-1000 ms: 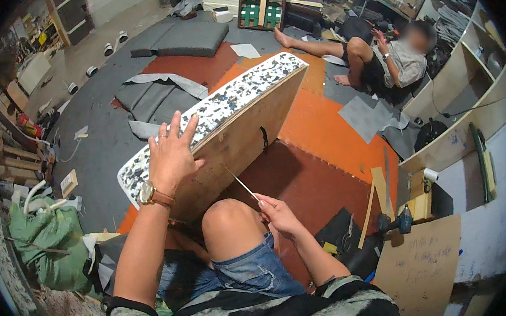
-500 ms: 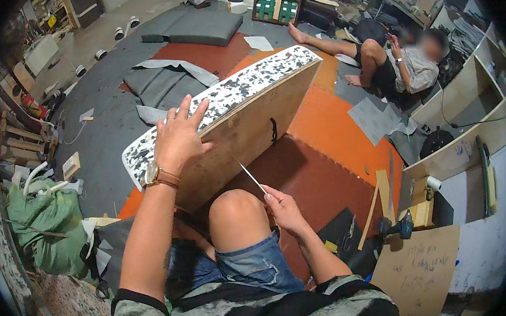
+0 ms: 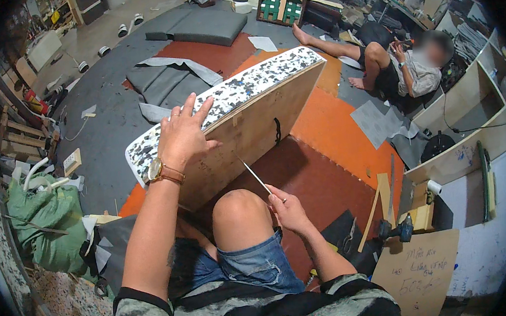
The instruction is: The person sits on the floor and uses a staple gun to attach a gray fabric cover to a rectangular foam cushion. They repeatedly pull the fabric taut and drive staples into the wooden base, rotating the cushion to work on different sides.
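Head cam: we're resting our left hand (image 3: 183, 137) on the upper edge of a foam-and-wood pad (image 3: 237, 141), fingers spread apart over the speckled foam (image 3: 259, 83), thumb lying against the wood side. Our right hand (image 3: 289, 208) is clamping a thin pointed tool (image 3: 257, 177), which is pointing up-left toward the wood; can't tell if the tip's touching. Pad is standing tilted just in front of our bent knee (image 3: 240, 215), foam edge up, wood side facing us w/ a black strap (image 3: 277, 131) showing. Dark-red mat (image 3: 332, 181) is lying btwn pad & us on the R, w/ orange mat (image 3: 322, 126) beyond. Behind pad, a grey cover (image 3: 167, 86) is lying on the floor, w/ grey cushions (image 3: 201, 30) farther back. Low R, a cordless drill (image 3: 396, 228) is sitting by the cardboard sheet (image 3: 419, 264); far L, a green sack (image 3: 47, 219) is slumping. Up R, a co-worker (image 3: 421, 73) is reclining near some shelving (image 3: 458, 118).
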The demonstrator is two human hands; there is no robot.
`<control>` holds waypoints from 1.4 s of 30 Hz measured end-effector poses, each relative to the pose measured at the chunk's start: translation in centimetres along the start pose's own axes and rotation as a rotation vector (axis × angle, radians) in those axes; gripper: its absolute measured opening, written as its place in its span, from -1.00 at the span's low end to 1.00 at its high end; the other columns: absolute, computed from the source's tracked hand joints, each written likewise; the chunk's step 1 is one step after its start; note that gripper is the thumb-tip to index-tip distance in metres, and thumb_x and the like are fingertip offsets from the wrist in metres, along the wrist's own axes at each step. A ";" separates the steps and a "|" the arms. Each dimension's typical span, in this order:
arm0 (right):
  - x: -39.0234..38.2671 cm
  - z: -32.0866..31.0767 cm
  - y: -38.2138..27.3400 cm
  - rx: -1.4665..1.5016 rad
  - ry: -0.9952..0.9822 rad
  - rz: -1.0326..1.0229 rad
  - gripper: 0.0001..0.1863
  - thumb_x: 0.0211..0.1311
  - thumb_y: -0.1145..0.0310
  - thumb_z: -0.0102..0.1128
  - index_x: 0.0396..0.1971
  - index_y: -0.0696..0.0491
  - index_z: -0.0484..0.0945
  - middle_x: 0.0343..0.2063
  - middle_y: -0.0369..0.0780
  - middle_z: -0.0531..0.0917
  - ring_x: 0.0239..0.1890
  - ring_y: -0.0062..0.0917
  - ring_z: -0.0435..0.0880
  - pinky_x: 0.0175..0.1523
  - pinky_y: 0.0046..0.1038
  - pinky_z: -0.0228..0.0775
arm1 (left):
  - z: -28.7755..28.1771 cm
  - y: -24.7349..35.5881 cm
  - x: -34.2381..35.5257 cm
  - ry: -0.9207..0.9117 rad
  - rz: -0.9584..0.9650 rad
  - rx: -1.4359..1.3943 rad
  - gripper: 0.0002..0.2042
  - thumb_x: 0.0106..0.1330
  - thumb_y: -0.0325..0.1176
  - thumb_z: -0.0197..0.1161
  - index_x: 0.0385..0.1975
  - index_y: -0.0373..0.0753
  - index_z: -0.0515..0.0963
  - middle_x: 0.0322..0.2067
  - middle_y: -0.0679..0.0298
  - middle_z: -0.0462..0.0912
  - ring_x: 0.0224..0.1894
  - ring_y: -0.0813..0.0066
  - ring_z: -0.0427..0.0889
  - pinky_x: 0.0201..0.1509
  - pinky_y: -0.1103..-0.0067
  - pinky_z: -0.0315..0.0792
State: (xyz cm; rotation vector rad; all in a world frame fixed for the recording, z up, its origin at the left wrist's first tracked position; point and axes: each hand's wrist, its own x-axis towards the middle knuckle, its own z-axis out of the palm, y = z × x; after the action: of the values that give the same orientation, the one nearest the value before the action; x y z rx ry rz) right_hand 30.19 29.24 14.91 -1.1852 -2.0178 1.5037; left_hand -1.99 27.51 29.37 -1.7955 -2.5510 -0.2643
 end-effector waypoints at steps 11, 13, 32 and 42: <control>-0.7 -0.4 0.3 -0.540 0.107 -0.260 -0.51 0.54 0.22 0.17 0.39 -0.04 0.53 -0.41 -0.07 0.69 -0.36 -0.21 0.68 -0.17 -0.22 0.54 | 0.4 -0.3 0.2 0.010 0.002 0.002 0.04 -0.02 0.15 0.65 0.56 0.29 0.27 0.57 0.13 0.23 0.44 -0.03 0.41 0.40 0.09 0.39; -2.5 -1.6 0.5 -0.635 0.116 -0.278 -0.53 0.50 0.23 0.19 0.35 -0.06 0.56 -0.38 0.06 0.68 -0.31 -0.02 0.68 -0.16 -0.09 0.54 | 0.5 -0.2 0.4 0.012 -0.004 -0.001 0.05 -0.03 0.14 0.66 0.56 0.29 0.26 0.56 0.12 0.24 0.43 -0.04 0.43 0.40 0.09 0.40; -16.1 -9.0 1.6 -0.215 0.141 0.133 -0.61 0.54 0.41 0.13 0.29 -0.01 0.62 -0.53 -0.23 0.56 -0.46 -0.61 0.53 -0.26 -0.46 0.40 | 1.3 -0.4 0.9 0.028 -0.040 -0.064 0.02 -0.01 0.20 0.61 0.56 0.29 0.28 0.56 0.13 0.25 0.44 -0.03 0.42 0.43 0.06 0.38; -2.4 -8.9 -7.1 -1.081 0.119 -0.013 -0.61 0.29 0.42 0.17 0.11 -0.13 0.66 -0.21 -0.07 0.78 -0.18 -0.10 0.79 -0.09 -0.06 0.66 | 0.4 -0.7 -0.6 0.172 0.056 -0.118 -0.10 0.08 0.13 0.57 0.49 0.11 0.40 0.49 0.01 0.35 0.38 -0.06 0.45 0.43 0.12 0.34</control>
State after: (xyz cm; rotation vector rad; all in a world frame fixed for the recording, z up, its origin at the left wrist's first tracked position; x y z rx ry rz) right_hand 34.91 32.17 25.04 -1.5143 -2.7876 0.2020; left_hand -2.42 26.75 28.84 -1.7915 -2.4109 -0.5536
